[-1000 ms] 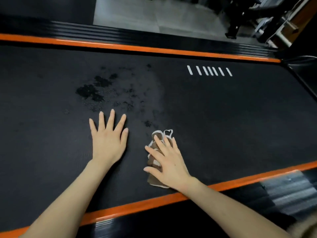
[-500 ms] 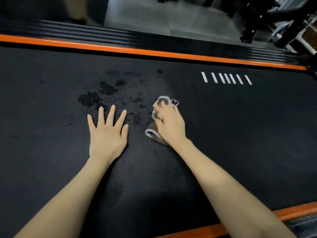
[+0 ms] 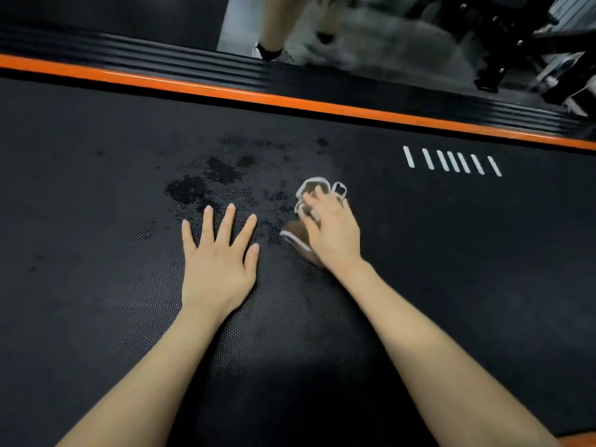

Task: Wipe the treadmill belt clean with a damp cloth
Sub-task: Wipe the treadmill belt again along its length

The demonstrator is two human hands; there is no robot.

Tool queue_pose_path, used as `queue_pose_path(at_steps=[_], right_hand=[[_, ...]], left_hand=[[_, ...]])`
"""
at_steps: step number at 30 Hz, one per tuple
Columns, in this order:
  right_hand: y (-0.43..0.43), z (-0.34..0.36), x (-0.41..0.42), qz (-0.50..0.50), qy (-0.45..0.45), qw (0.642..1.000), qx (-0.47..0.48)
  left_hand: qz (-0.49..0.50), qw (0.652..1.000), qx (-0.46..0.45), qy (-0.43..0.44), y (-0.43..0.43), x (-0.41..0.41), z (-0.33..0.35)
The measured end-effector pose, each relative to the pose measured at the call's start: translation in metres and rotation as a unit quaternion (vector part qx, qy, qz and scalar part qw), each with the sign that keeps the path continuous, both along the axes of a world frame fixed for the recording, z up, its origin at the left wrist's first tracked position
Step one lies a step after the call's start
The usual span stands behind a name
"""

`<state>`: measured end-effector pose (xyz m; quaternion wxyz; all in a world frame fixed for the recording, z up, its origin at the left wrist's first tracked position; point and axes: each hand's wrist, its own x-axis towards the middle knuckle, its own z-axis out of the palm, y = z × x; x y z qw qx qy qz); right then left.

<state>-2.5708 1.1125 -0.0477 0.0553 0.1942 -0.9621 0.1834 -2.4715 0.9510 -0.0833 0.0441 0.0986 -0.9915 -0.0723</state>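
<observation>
The black textured treadmill belt [image 3: 451, 253] fills most of the view. Dark wet blotches [image 3: 206, 179] spread across its middle left. My right hand [image 3: 332, 230] presses down on a small brown cloth [image 3: 295, 230] with white edging, just right of the wet patch; part of the cloth sticks out past my fingertips. My left hand [image 3: 219, 259] lies flat on the belt with fingers spread, its fingertips at the lower edge of the blotches. It holds nothing.
An orange stripe and a black ribbed side rail [image 3: 290, 98] border the belt's far side. White tick marks [image 3: 451, 161] are printed on the belt at right. Beyond the rail a person's legs [image 3: 274, 37] and dark gym equipment [image 3: 503, 43] stand on grey floor.
My right hand slid the cloth away from the near edge up the belt to beside the wet patch. My left hand stayed planted. The view shifted, and a person's legs came into sight.
</observation>
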Motion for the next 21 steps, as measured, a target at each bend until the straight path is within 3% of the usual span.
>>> queue_pose_path(at_steps=[4, 7, 9, 14, 21], right_hand=[[0.022, 0.002, 0.088, 0.147, -0.014, 0.988, 0.036], [0.032, -0.006, 0.077, 0.213, -0.014, 0.975, 0.065], [0.027, -0.006, 0.036, 0.19, 0.006, 0.98, 0.062], [0.015, -0.014, -0.037, -0.014, -0.028, 0.999, 0.014], [0.016, -0.016, -0.038, -0.004, -0.011, 1.0, -0.002]], left_hand=[[-0.007, 1.0, 0.004, 0.003, 0.0, -0.002, 0.002], [-0.008, 1.0, 0.004, 0.002, -0.001, 0.0, 0.002], [-0.008, 1.0, 0.002, 0.0, -0.001, 0.0, 0.002], [-0.006, 1.0, 0.004, -0.013, -0.001, -0.001, 0.004], [-0.038, 0.999, -0.032, -0.003, -0.016, -0.027, 0.021]])
